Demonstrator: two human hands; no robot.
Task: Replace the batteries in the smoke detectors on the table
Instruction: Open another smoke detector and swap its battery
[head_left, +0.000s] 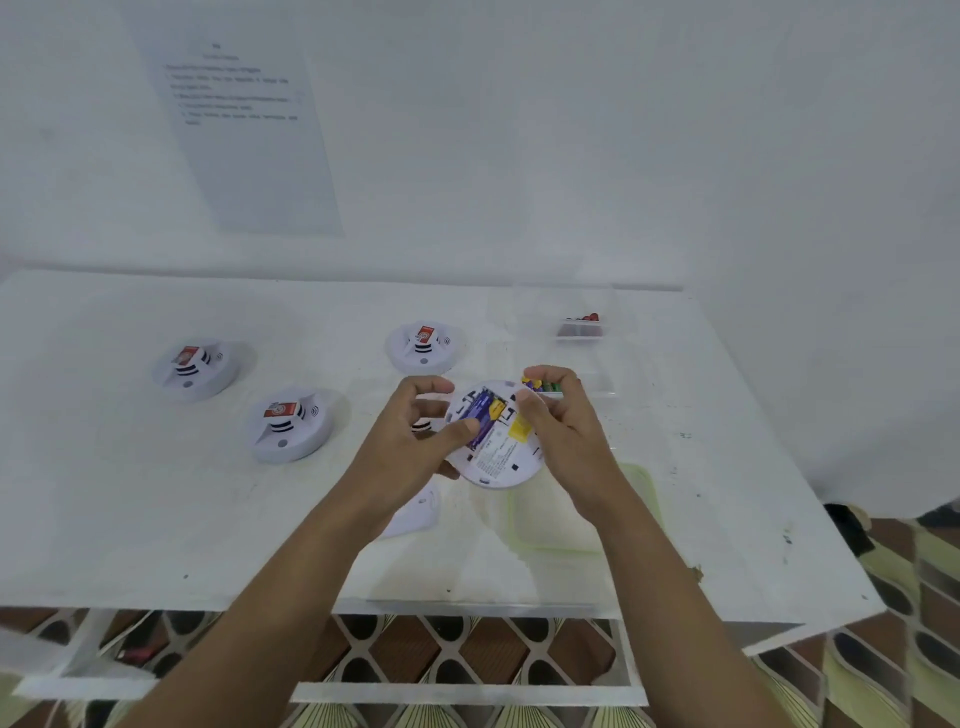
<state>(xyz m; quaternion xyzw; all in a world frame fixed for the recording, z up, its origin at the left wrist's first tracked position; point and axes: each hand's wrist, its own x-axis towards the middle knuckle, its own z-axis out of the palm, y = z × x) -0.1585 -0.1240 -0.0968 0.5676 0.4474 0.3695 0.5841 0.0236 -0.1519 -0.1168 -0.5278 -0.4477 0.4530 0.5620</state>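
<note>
Above the table (156, 519), toward its near edge, the left hand (410, 447) and right hand (566, 426) both grasp the inverted smoke detector (493, 465). A purple battery (483, 415) sits in its exposed compartment.

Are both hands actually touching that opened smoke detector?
Touching. In the head view the left hand lays its thumb on the smoke detector, and the right hand clasps its far edge, no gap.

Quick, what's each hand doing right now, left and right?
Left hand: holds the round white plastic smoke detector, thumb by its blue battery.
Right hand: grips the same detector's right edge.
</note>
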